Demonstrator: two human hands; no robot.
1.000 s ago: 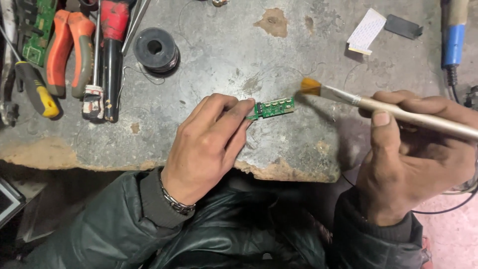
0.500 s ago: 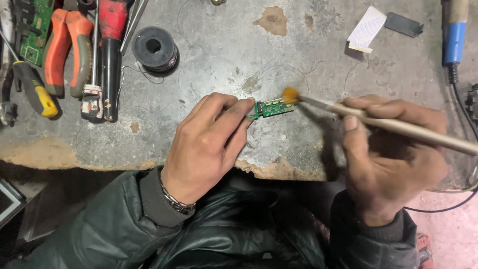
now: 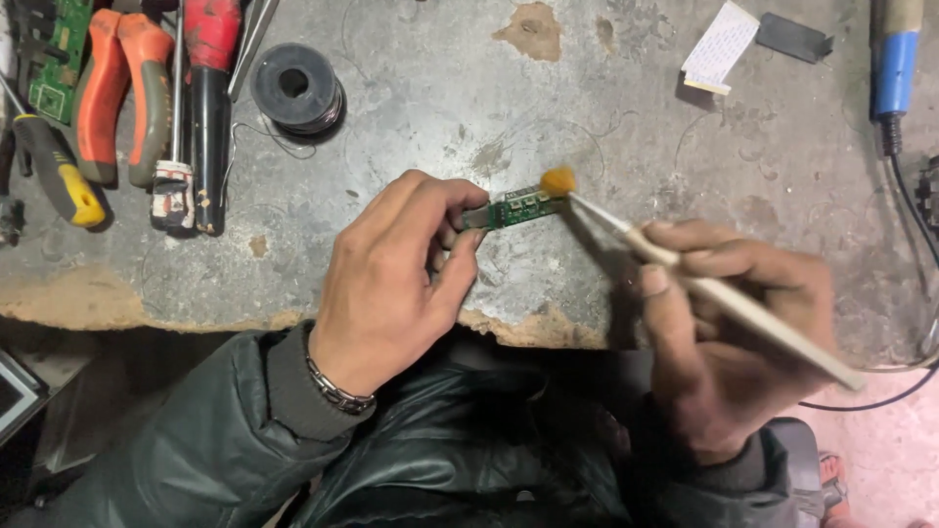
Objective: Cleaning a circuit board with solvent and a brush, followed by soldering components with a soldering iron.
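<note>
Blurring right hand (image 3: 729, 332), brush handle (image 3: 743, 308)

Your left hand (image 3: 391, 284) rests knuckles up, thumb and fingers pinched together; your right hand (image 3: 734, 332) is curled, fingers closed, wrist bent inward.

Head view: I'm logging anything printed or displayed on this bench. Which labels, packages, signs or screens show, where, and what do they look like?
White strip: top right of the bench, a flat rectangle with fine lines, maybe a label or ribbon; cannot tell which.
Dark tab: just right of it, small, flat, rectangular.
Framed panel: lower left edge below the bench, pale face, dark rim, possibly a screen.
No packages or signs.
</note>
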